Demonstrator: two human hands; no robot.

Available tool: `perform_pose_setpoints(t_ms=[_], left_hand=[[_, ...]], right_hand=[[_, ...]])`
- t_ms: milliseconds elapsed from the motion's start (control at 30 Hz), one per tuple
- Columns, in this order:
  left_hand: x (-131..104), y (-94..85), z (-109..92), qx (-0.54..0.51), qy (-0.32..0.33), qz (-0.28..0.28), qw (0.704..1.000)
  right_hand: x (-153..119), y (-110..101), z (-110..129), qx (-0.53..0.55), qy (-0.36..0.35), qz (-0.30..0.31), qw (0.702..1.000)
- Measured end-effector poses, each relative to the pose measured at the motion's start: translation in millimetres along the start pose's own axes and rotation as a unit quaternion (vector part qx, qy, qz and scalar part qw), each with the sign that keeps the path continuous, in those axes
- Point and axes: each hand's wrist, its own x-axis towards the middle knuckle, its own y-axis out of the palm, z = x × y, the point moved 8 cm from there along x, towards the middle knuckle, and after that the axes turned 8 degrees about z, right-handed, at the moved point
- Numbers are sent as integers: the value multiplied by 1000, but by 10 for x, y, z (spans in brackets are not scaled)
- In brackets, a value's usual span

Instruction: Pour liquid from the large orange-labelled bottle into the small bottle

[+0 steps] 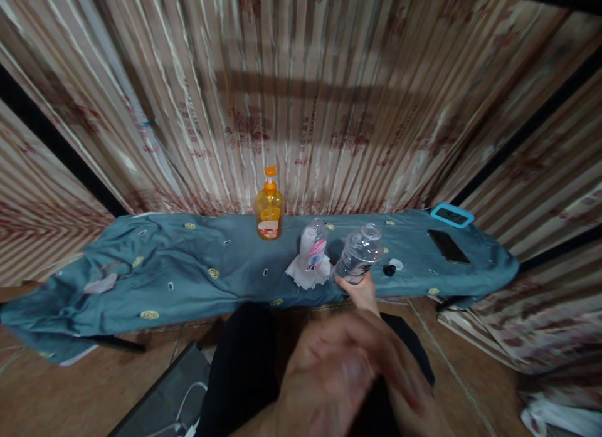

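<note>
**Left hand [329, 362] blurred up close, right hand [362, 293] gripping a clear bottle [358, 255]**

Closest to my camera, the left hand fills the lower middle of my view, overlapping the right forearm; motion blur keeps me from telling whether it is open or closed. Beyond it, I have the right hand wrapped around the lower part of the clear bottle, which tilts with its open mouth to the right, at the near side of the surface [244, 268]. I can't tell whether its base touches the cloth. Just left of it stands a pink-labelled bottle [316, 252], with crumpled white tissue [305, 277] around its base. Farther left and back, I see an orange pump bottle [269, 214] standing upright. Right of my grip lie a small black object [389, 270] and a white disc [396, 263], close together; well beyond them are a dark phone [448, 246] and a blue-framed device [452, 215].
</note>
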Motion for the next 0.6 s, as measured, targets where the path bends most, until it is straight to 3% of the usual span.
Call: perform_pose_setpoints(t_ms=[100,200,267,400,600], left_hand=[[455,-778,-280,49,113,-190,974],[714,-1458,-237,116,160,-321,926],[849,-1770,-131,184,148,-365,900],[1107,-2022,43,288,134,-356,879],[1288,-2108,288,334,109,-318,880]], right_hand=[[-15,-4,1,-7,2,-3,1000],[-33,-18,-5,-9,1,-16,1000],[-44,-19,-8,-7,-5,-20,1000],[-46,-15,-17,-8,-10,-18,1000],[2,-4,46,-5,-17,-1,1000]])
